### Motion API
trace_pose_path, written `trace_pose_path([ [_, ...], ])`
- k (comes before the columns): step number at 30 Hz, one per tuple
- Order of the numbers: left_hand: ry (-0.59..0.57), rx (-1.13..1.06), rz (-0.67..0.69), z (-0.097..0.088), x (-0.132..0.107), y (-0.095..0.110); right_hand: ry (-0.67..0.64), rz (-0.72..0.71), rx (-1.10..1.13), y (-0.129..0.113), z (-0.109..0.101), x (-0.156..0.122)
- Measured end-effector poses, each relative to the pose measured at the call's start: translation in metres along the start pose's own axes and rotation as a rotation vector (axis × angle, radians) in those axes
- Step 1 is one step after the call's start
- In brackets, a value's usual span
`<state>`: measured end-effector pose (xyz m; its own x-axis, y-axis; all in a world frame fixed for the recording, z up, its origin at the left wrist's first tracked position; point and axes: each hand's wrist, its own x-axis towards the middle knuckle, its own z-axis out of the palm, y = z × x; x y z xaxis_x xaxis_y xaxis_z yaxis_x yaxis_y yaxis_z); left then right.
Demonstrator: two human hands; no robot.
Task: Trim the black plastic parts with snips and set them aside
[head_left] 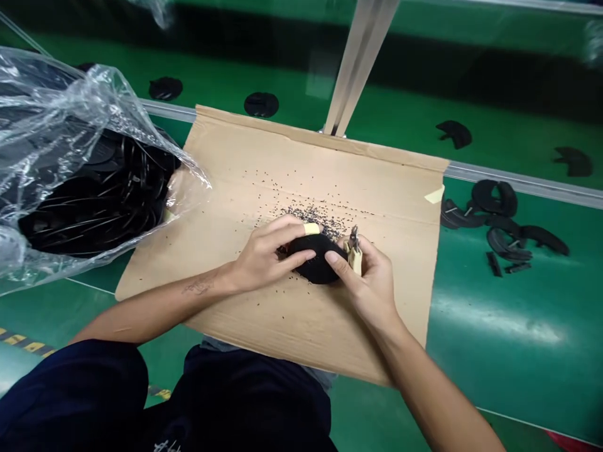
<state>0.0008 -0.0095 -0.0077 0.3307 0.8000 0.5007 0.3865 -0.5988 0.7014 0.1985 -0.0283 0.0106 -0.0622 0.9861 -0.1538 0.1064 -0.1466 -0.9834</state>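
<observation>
My left hand [268,254] grips a flat black round part [315,262] against a cardboard sheet [235,188], fingers curled over its top; one fingertip wears a tan finger cot. My right hand [367,276] is closed on small cutters [353,248] with tape-wrapped handles, their metal tip just above the part's right edge, while its thumb presses on the part. Many tiny black trimmings [306,213] lie scattered on the cardboard beyond my hands.
A clear plastic bag [70,157] full of black parts lies at the left. Loose black curved pieces [504,226] sit on the green table at the right. More black parts [261,103] rest on the green belt behind a metal rail [518,179]. A metal post [358,56] rises behind the cardboard.
</observation>
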Motion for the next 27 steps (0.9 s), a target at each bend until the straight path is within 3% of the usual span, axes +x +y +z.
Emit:
trace_pose_path([
  [10, 0.049, 0.044, 0.020, 0.0008, -0.0013, 0.0039, 0.025, -0.095, -0.013, 0.0054, 0.0017, 0.0007],
  [17, -0.015, 0.010, -0.076, 0.0041, -0.0027, 0.0009, 0.022, -0.154, -0.050, 0.0045, 0.0021, 0.0001],
  [22, -0.120, -0.203, -0.150, 0.0060, -0.0029, 0.0016, 0.018, -0.202, -0.093, 0.0036, 0.0025, -0.0013],
  [27, -0.124, -0.200, -0.123, 0.0014, 0.0004, 0.0041, 0.029, -0.265, -0.171, 0.0070, 0.0012, -0.0023],
])
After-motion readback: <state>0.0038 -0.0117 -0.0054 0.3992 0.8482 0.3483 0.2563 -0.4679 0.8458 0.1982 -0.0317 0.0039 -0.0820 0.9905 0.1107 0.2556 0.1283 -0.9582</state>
